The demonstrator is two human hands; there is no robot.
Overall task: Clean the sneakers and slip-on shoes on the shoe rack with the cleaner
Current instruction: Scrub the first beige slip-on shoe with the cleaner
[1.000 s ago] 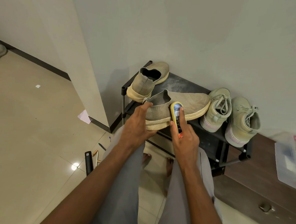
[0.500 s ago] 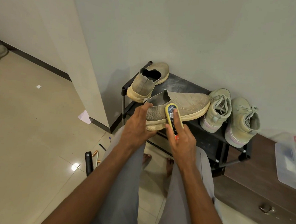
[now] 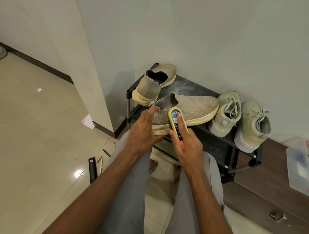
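A: Hands first. What's the left hand (image 3: 142,134) doing?

B: It's gripping the heel end of a beige knit slip-on shoe (image 3: 188,109), fingers curling round the sole, thumb up by the collar. The shoe is lying on its side over the front edge of the shoe rack (image 3: 218,147), toe pointing right.

A: Right hand (image 3: 188,145)?

B: It's holding the cleaner (image 3: 176,123), a flat oval applicator with a yellow rim and a dark printed label, index finger lying along the top, thumb pinching the left edge. Its far end is pressing against the mesh side of the shoe just above the pale, rough-edged sole.

A: Moving outward?

B: The matching slip-on (image 3: 154,84) is sitting at the rack's back left corner, heel towards the camera. Two pale green lace-up sneakers (image 3: 239,117) are standing side by side on the right, thick soles, toes to the wall. The rack is black, tube-framed, its top dusty. A brown wooden cabinet (image 3: 271,185) is sitting to the right, with a clear plastic box (image 3: 298,165) on it. Glossy floor tiles (image 3: 32,146).
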